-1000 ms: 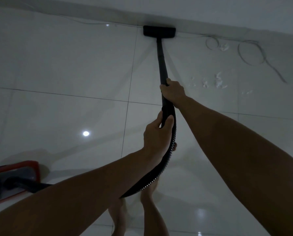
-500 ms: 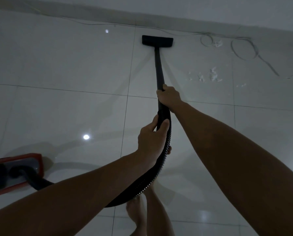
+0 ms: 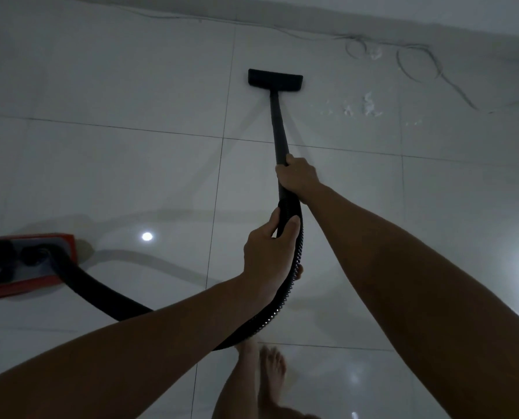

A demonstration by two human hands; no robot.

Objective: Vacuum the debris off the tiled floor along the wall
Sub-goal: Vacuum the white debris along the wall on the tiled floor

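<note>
the person is gripping a long black vacuum wand (image 3: 277, 128) with both hands. the right hand (image 3: 297, 176) is wrapping its curled fingers around the rigid tube higher up, and the left hand (image 3: 267, 252) is closing its fingers and thumb around the ribbed black flexible hose (image 3: 285, 294) just below where it joins the tube. the flat black rectangular floor nozzle (image 3: 275, 78) is sitting on the glossy pale tiled floor (image 3: 131, 176), near the wall (image 3: 433, 13) but apart from it. the hose is looping down and left to the red-edged vacuum body (image 3: 25, 261) at the left.

judging from how things are lying, most of the job is looking unfinished: the scattered white debris scraps (image 3: 367, 105) are lying to the right of the nozzle, untouched, and a smaller white clump (image 3: 376, 54) is sitting close to the wall beside the thin looped grey cable (image 3: 418, 65). the tile around the nozzle is looking clean. the nozzle needs sweeping rightward next, probably steering clear of the cable.
</note>
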